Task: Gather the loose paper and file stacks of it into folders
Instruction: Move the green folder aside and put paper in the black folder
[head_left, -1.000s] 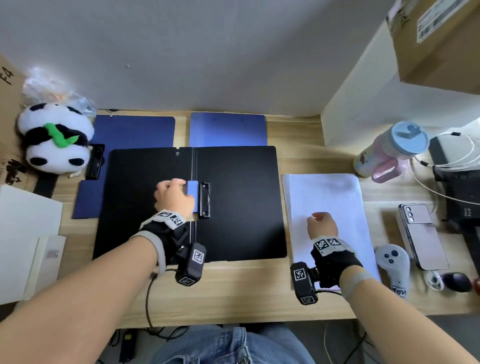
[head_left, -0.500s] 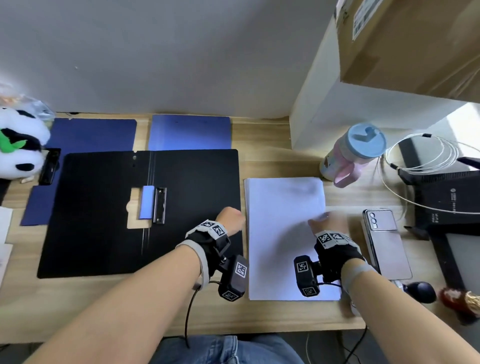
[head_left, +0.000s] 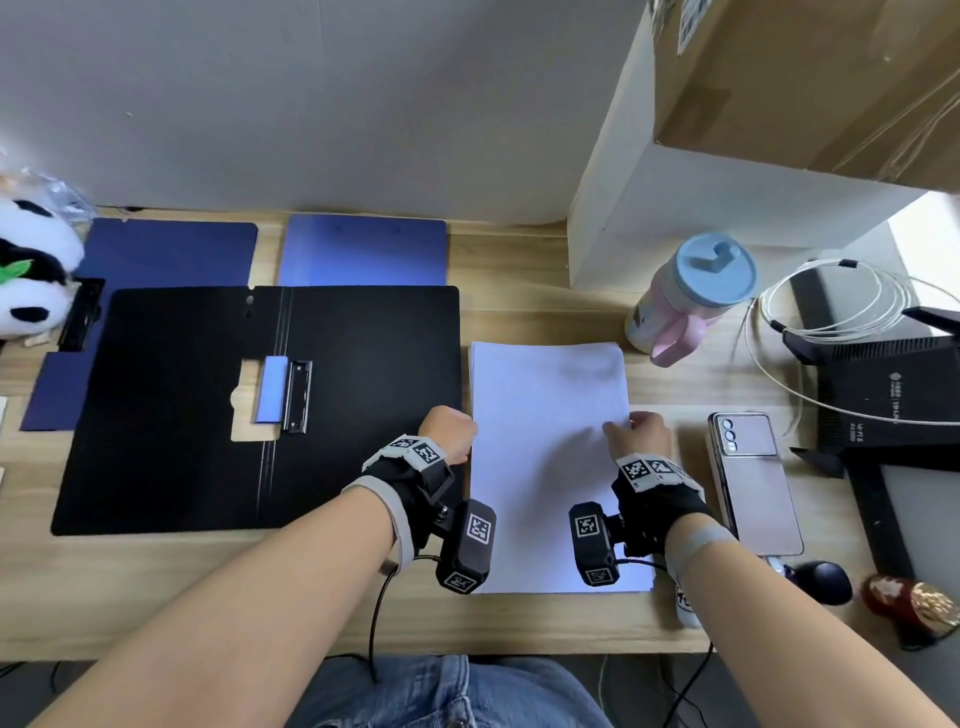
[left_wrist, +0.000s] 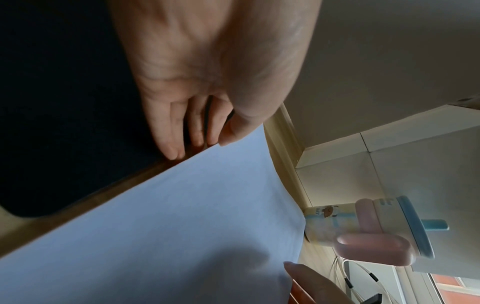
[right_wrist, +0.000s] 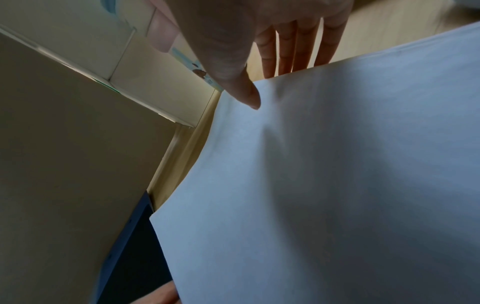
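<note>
Paper lies as a plain white, neatly squared stack on our desk, just right of the open black folder. Our left hand pinches its left edge; our right hand pinches its right edge, bowing the top sheets.

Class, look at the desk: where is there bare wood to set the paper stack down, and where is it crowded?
Bare wood runs along the near desk edge in front of the black folder, and behind the paper stack up to the white box. Crowded: right of the stack, by the phone, bottle and router.
</note>
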